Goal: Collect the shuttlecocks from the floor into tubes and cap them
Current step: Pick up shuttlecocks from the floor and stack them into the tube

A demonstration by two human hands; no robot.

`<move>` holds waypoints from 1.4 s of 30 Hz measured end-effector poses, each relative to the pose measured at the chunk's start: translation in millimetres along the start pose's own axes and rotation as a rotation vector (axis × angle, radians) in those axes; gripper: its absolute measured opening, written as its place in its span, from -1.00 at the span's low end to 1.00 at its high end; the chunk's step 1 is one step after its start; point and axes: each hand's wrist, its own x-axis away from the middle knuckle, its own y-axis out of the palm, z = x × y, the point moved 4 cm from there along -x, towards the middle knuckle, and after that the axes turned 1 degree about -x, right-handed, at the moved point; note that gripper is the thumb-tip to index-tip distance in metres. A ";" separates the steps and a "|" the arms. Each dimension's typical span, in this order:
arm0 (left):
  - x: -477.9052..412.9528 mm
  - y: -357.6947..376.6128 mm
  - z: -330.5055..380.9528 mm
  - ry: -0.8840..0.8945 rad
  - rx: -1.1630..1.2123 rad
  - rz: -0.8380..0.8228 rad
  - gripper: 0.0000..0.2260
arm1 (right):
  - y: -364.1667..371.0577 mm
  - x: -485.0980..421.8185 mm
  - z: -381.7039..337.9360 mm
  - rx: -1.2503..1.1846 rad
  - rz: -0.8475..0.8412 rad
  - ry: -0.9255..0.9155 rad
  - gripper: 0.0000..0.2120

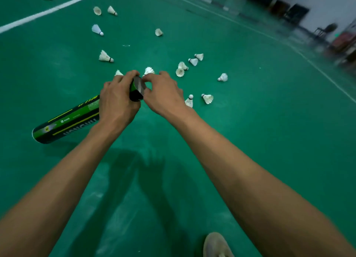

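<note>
A black and green shuttlecock tube [73, 119] is held slanted above the green floor, its far end pointing up and right. My left hand [117, 98] grips the tube near that end. My right hand [163, 94] pinches the edge of the grey cap [139, 85] at the tube's mouth with thumb and fingers. Several white shuttlecocks lie scattered on the floor beyond my hands, such as one shuttlecock [105, 56] at the left, a pair [181, 69] at the right and one shuttlecock [207, 98] close to my right wrist. Two more peek out behind my fingers.
A white court line [48, 10] runs across the far left. Dark chairs [294, 12] and red items [344, 40] stand along the wall at the far right. My shoe [216, 245] shows at the bottom edge.
</note>
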 end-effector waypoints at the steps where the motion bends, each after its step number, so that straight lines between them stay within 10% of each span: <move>1: 0.9 2.7 3.8 0.010 -0.001 -0.019 -0.40 | -4.8 -1.2 5.2 0.011 -0.003 0.003 -0.64; 22: -8.5 -5.1 -19.3 -0.120 -0.239 0.089 -0.28 | 51.4 -109.0 14.6 -0.307 -0.284 -0.146 -0.36; 42: -68.7 -16.7 40.7 -0.311 -0.317 -0.011 -0.28 | 20.5 -162.7 39.0 -0.486 -0.326 -0.109 -0.56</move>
